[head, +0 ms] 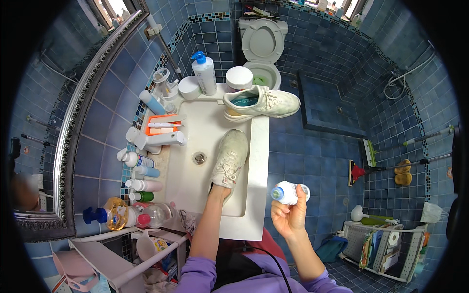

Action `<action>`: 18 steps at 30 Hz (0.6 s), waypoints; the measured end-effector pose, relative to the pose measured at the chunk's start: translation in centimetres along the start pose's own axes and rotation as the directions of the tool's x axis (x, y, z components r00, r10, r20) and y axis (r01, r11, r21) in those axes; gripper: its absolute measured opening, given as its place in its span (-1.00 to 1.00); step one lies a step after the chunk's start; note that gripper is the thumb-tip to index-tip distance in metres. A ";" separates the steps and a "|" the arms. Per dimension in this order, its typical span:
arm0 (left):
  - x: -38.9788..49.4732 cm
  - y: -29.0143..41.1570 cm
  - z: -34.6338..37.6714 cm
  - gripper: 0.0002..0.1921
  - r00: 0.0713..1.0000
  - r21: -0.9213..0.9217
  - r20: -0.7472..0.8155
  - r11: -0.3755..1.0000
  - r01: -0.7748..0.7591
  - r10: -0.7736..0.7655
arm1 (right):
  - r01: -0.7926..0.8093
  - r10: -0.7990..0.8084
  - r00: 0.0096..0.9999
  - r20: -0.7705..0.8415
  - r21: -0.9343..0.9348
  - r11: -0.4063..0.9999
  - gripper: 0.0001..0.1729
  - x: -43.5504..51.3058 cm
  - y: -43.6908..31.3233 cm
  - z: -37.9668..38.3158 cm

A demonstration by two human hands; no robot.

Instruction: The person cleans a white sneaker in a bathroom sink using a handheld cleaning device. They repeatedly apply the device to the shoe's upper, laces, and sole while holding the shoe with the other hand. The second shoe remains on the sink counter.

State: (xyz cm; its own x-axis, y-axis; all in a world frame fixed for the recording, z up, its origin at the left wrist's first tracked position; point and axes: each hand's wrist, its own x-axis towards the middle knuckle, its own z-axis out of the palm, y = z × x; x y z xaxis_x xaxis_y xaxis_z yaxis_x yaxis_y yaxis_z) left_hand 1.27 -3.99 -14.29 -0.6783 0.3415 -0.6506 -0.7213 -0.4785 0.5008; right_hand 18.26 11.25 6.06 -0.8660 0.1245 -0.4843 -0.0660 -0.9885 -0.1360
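Observation:
Inside the white basin [188, 190] lies an off-white lace-up sneaker [232, 146], its toe towards the back. My left hand [220, 193] reaches into its opening to hold it; the fingers are hidden within the shoe. Over the floor to the right of the basin, my right hand [291, 216] grips a white bottle [291, 193] with a blue-green top, tilted to the left. A matching sneaker [276, 102] with a teal insole rests across the basin's back right corner, its toe sticking out past the edge.
A white faucet [161, 140] juts over the basin from the left. Several bottles line that side, including an amber pump bottle [117, 213]. A blue-topped pump bottle [206, 75] and a white lidded jar [239, 77] stand at the back. Behind is a toilet [263, 40] with its lid raised.

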 end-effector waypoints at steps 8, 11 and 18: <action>-8.0 1.7 1.4 -0.60 0.965 -0.287 0.218 0.955 -0.078 0.144 | 0.535 -0.482 0.820 0.309 -0.713 0.453 -0.33 3.9 -0.4 -0.2; -11.8 2.6 4.9 -0.51 0.990 -0.227 0.129 0.974 -0.027 0.058 | 0.681 -0.491 0.674 0.552 -0.722 0.124 -0.45 5.8 -0.2 -0.9; -11.1 1.7 4.9 -0.58 0.968 -0.251 0.251 0.965 0.080 -0.016 | 0.725 -0.222 0.359 0.907 -0.420 -0.545 -0.57 7.1 0.8 -0.3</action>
State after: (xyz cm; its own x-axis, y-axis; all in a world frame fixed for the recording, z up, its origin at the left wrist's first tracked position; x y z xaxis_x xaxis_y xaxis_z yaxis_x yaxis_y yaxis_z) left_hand 6.87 -4.62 -3.34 -0.6805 0.5409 -0.4943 -0.7152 -0.6369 0.2877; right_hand 12.19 11.33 2.26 -0.7456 0.1859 0.6400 -0.3838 0.6652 -0.6404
